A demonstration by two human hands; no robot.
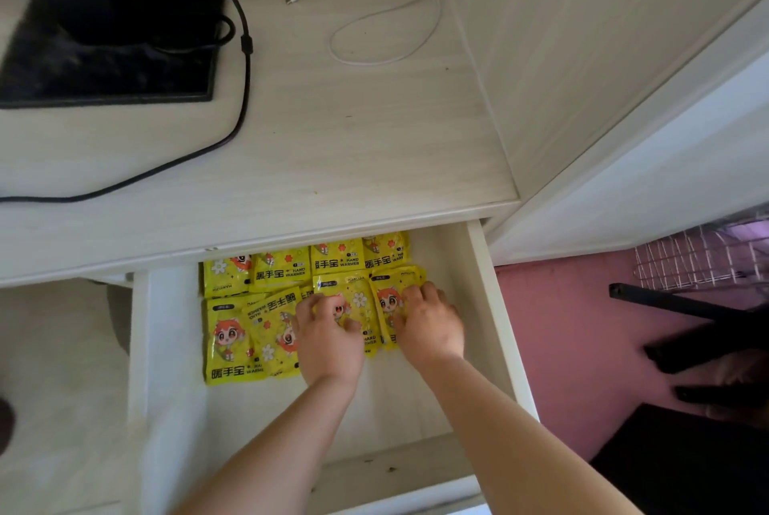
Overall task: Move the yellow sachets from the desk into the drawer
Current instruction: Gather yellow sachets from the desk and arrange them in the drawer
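Down in the pulled-out white wooden drawer (pixel 503 327), our left hand (pixel 328 333) and right hand (pixel 430 325) rest curled-fingered on the glossy yellow hand-warmer sachets (pixel 233 342), pinching or pressing we cannot tell; the pale wood-grain desk (pixel 333 140) shows none left, so we're likely tidying, and next we let go and withdraw.

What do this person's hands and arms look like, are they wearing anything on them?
Both are bare: the left hand and right hand wear no gloves, and no ring, watch or bracelet shows. The forearms are uncovered to the frame's edge; no sleeve is visible.
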